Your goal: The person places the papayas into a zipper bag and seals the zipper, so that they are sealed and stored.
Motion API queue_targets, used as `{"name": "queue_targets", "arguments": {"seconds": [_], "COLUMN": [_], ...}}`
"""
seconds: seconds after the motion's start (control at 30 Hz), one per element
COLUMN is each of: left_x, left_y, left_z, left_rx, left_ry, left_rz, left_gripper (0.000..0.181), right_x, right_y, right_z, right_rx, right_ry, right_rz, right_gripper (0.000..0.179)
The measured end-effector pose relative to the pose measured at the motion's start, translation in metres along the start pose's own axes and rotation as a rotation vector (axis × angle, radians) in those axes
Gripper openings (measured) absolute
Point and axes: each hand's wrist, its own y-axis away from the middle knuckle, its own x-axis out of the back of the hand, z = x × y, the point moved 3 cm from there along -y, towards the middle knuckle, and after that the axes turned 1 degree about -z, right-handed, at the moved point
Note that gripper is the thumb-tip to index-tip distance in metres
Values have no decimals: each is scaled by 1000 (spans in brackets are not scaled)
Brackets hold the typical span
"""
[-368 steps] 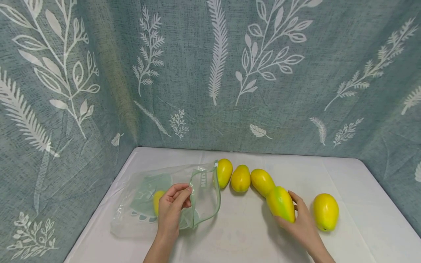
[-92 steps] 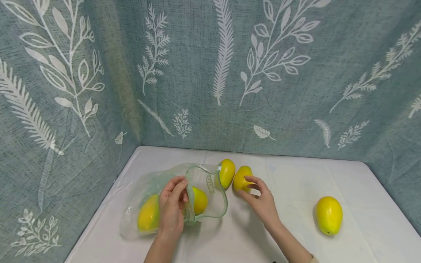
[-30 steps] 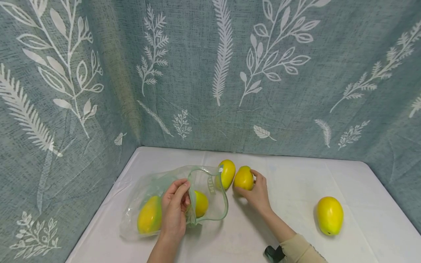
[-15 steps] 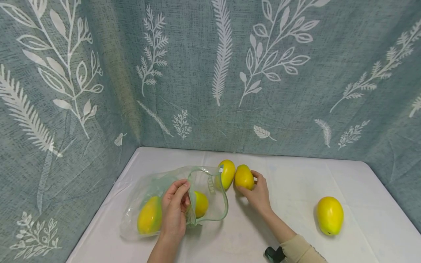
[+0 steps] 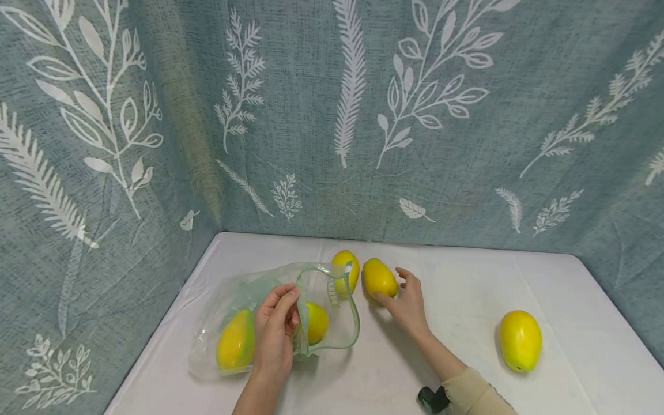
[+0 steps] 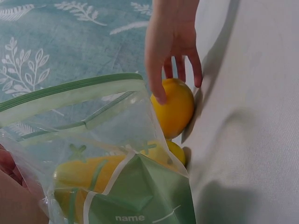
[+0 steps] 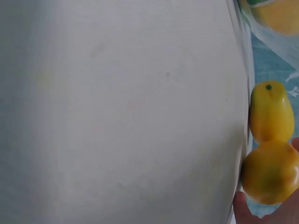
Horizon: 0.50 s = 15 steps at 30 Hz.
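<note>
My left hand (image 5: 275, 331) pinches the rim of a clear zip bag (image 5: 254, 288) with green print and keeps its mouth spread to the right. Inside lie yellow mangoes, one deeper with a greenish side (image 5: 235, 344) and another near the mouth (image 5: 317, 323). My right hand (image 5: 410, 305) has its thumb against a mango (image 5: 380, 278) on the table. The fingers stand off that fruit, loosely extended, as the left wrist view also shows. Just left of it, another mango (image 5: 342, 259) is partly seen through the bag's edge.
A single mango (image 5: 520, 341) lies far right on the white table (image 5: 467, 276). A dark cylindrical object (image 5: 433, 399) sits by the right sleeve (image 5: 474, 392). A patterned blue-green curtain (image 5: 306, 115) rises behind the table and along its sides.
The mango at my right hand has shifted left and tilted, and its neighbour has moved left behind the bag's edge. My right fingers have come off the fruit. The left hand stays put.
</note>
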Motion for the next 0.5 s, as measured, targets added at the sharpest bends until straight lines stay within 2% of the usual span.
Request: {"name": "queue_targets", "arguments": {"seconds": [0.2,0.5], "left_x": [1,1], "left_y": [0,0], "left_z": [0,0], "left_rx": [1,-5], "left_ry": [2,1], "left_rz": [0,-11], "left_gripper": [11,11], "right_x": [-4,-6], "right_y": [-3,-4], "right_z": [-1,-1], "right_rx": [35,25], "right_ry": [13,17], "right_rz": [-22,-20], "right_gripper": [75,73]}}
